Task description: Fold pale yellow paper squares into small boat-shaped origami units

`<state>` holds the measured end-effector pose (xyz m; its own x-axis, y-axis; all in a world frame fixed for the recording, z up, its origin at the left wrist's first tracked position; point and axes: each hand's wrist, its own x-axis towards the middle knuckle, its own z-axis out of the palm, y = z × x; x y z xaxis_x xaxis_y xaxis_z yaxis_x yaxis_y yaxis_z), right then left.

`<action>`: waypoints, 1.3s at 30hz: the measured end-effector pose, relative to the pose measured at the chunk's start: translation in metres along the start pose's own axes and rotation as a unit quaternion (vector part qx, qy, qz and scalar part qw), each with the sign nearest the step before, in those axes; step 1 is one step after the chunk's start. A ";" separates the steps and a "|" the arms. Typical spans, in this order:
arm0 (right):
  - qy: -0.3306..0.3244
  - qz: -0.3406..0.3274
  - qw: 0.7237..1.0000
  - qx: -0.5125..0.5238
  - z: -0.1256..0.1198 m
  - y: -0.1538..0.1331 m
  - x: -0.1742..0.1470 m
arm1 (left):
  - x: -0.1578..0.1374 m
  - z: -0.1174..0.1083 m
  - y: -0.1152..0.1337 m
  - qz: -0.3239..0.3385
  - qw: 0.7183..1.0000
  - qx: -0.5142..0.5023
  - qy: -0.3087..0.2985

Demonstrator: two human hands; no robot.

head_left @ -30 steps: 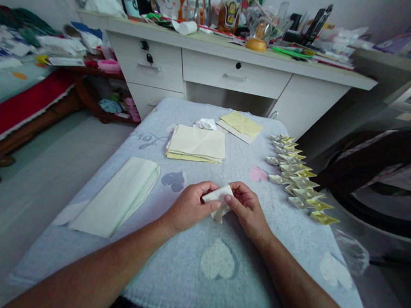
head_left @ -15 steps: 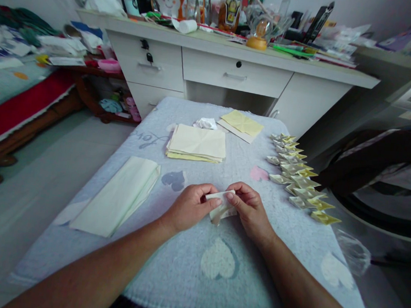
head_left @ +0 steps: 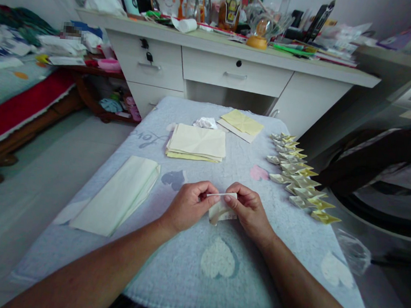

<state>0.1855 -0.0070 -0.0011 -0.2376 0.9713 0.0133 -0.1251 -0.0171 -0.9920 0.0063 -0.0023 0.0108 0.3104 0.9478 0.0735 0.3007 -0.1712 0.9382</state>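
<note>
Between both hands, above the cloth-covered table, is a small folded piece of paper, pale with a brownish mark near its lower left corner. My left hand pinches its left side between thumb and fingers. On the right side, my right hand grips it the same way, thumb on the near face. The fingertips behind the paper are partly hidden. Beyond the hands lies a stack of cream and yellow paper sheets. To the right, several small folded paper boats stand in a row.
A large folded pale sheet lies at the left of the table. Crumpled white tissue and loose yellow paper lie toward the back. Behind stands a white desk crowded with items; a bed is left, a washing machine right.
The paper's top edge has tilted, so it now shows as a thin line and more of the lower flap is visible. My hands have barely shifted.
</note>
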 end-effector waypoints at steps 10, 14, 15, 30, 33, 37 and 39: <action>0.011 -0.022 0.999 -0.030 -0.002 -0.001 -0.001 | 0.001 0.000 -0.001 0.006 0.999 -0.031 -0.013; 0.017 -0.020 0.998 -0.059 -0.002 0.001 -0.001 | 0.001 0.003 -0.004 -0.014 0.996 -0.085 0.002; 0.029 -0.031 0.997 -0.070 -0.002 0.001 -0.002 | 0.002 0.003 -0.005 -0.018 0.994 -0.104 0.007; 0.006 -0.205 0.903 -0.379 -0.001 -0.002 -0.006 | 0.009 -0.005 -0.005 -0.002 0.998 -0.053 0.027; 0.012 -0.210 0.895 -0.394 -0.002 0.000 -0.004 | 0.007 -0.004 -0.004 -0.016 0.998 -0.058 0.021; 0.025 -0.218 0.890 -0.400 -0.004 0.002 -0.003 | 0.006 0.000 -0.007 -0.025 0.998 -0.057 0.017; 0.027 -0.226 0.886 -0.403 -0.004 0.003 -0.003 | 0.006 0.001 -0.009 -0.023 0.997 -0.065 0.020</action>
<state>0.1897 -0.0088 -0.0046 -0.2894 0.8464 0.4471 0.5392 0.5300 -0.6544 0.0064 0.0045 0.0024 0.2614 0.9643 0.0412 0.1940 -0.0943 0.9765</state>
